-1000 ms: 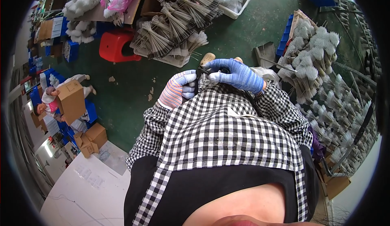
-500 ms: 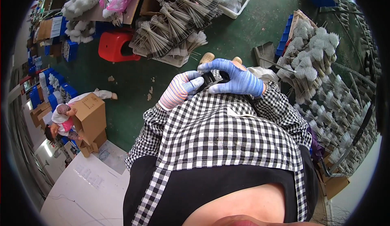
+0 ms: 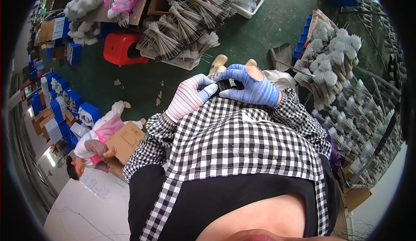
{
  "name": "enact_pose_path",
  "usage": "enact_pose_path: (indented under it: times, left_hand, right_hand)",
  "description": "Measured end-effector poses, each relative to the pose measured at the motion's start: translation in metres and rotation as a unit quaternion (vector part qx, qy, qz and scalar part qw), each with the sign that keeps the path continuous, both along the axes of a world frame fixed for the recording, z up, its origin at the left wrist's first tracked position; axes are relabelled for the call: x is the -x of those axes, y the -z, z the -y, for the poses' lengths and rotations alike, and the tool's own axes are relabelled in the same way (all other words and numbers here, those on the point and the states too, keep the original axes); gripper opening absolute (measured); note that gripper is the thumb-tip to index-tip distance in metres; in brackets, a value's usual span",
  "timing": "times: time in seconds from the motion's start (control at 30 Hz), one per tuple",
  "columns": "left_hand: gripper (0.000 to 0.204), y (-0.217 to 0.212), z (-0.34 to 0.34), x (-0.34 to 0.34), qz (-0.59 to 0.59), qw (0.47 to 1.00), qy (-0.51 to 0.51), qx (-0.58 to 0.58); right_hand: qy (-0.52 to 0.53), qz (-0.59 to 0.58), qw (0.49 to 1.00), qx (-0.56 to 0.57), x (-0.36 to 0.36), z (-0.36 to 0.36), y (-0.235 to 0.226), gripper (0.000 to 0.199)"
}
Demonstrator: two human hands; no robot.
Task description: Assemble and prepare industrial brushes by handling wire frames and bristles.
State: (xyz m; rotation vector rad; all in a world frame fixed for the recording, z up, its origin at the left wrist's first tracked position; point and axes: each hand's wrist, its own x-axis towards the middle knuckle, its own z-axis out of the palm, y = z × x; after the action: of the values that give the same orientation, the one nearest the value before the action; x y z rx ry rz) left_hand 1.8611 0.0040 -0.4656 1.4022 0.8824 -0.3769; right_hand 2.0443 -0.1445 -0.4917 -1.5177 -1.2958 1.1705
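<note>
Both my hands wear knit gloves and meet in front of my checked shirt. My left hand, in a pink and blue striped glove, pinches the left side of a small black object. My right hand, in a blue glove with a hole on its back, curls over the same black object from the right. Most of the object is hidden by my fingers, so its kind is unclear. My feet in tan slippers stand on the green floor just beyond the hands.
Bundles of grey and white brushes lie on cardboard ahead, next to a red stool. Racks of fluffy brush heads fill the right side. At the left a person carries a cardboard box past blue crates.
My hands stay together on the black object, the fingers shifting slightly. The person with the cardboard box has walked from the far left toward me.
</note>
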Motion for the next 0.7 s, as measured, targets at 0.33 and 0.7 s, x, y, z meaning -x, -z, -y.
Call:
enact_pose_path:
  times: [0.33,0.7]
  left_hand:
    - [0.016,0.020,0.004,0.007,0.033,0.997,-0.057,0.048]
    - [0.037,0.050,0.004,0.046,0.057,0.998,-0.010,0.013]
  right_hand:
    - [-0.006,0.009,1.000,-0.008,0.003,0.000,0.006,0.042]
    - [0.066,-0.039,0.994,0.076,0.005,-0.021,0.024,0.035]
